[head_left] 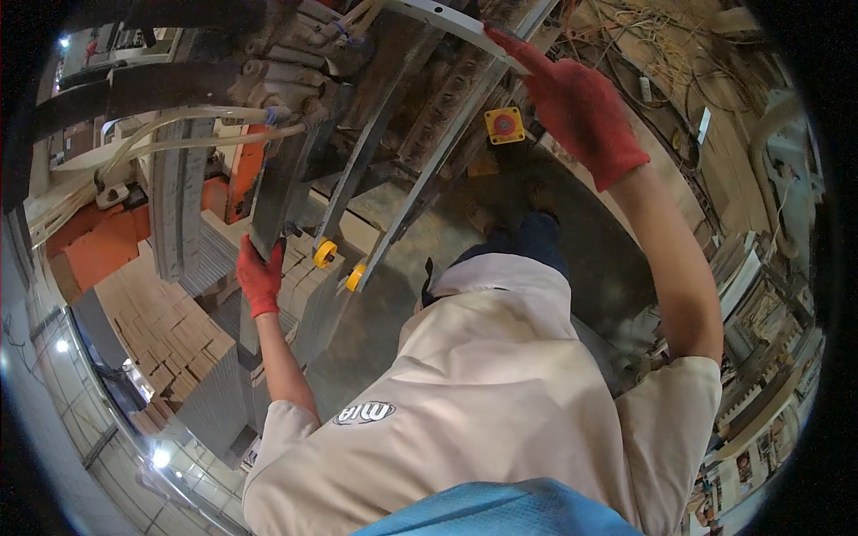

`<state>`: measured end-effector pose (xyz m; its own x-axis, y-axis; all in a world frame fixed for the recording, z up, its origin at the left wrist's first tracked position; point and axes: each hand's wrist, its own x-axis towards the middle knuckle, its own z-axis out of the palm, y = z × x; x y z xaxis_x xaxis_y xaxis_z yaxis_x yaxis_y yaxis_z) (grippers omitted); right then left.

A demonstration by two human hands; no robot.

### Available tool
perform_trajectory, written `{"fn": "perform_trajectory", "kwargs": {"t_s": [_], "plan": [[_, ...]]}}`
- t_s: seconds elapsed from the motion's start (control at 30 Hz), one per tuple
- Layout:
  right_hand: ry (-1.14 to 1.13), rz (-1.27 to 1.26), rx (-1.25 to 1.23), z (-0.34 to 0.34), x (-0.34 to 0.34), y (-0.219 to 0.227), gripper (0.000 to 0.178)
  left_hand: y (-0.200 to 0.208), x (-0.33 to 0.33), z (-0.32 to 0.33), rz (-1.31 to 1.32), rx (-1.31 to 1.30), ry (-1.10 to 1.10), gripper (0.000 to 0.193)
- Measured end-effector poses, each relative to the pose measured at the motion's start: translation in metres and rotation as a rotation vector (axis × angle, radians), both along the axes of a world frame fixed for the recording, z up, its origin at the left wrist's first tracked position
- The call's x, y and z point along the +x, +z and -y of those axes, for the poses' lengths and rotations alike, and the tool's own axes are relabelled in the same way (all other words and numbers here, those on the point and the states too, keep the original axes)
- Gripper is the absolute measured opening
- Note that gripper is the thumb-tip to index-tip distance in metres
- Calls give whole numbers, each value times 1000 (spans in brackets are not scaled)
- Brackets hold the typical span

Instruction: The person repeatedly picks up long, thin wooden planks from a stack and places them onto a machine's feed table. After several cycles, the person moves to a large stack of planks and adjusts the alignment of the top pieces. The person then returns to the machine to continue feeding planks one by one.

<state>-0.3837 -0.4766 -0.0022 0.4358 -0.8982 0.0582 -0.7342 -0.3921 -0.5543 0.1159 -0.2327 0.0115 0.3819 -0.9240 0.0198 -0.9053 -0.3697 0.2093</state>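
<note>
My left hand (259, 279), in a red work glove, is at the lower end of a long grey bar (279, 183). Its fingers come up on both sides of the bar's end and appear closed on it. Up on the right, my right hand (585, 116), also gloved in red, reaches out with its index finger straight. That fingertip meets the pale metal rail (451, 20) at the top; the other fingers are partly hidden. Between my hands, two slanting metal arms (420, 183) end in yellow rollers (325, 253).
A yellow box with a red push button (505, 125) stands beyond my feet. Stacked brown boards (165, 313) lie on the left, near orange machine parts (103, 246). Clear hoses (170, 121) run at upper left. Loose cables and straps (657, 45) tangle at upper right.
</note>
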Motion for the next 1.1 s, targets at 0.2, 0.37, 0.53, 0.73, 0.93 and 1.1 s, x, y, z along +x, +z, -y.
{"fn": "perform_trajectory", "kwargs": {"t_s": [0.2, 0.37, 0.53, 0.73, 0.93, 1.1], "plan": [[12, 105, -33, 2, -3, -13, 81, -1, 2, 1, 29, -16, -15, 39], [-66, 277, 151, 3, -6, -28, 20, 1, 1, 4, -7, 4, -8, 39], [-25, -63, -93, 1, 0, 5, 24, 4, -5, 5, -28, -19, 1, 41], [15, 71, 68, -1, -3, 7, 78, -2, 6, 0, 26, -15, -6, 45], [22, -146, -23, 2, 2, 15, 77, 1, 7, -7, 141, 3, 0, 47], [23, -176, 30, 1, 7, 24, 78, 6, 3, -7, 139, -19, 2, 52]]}}
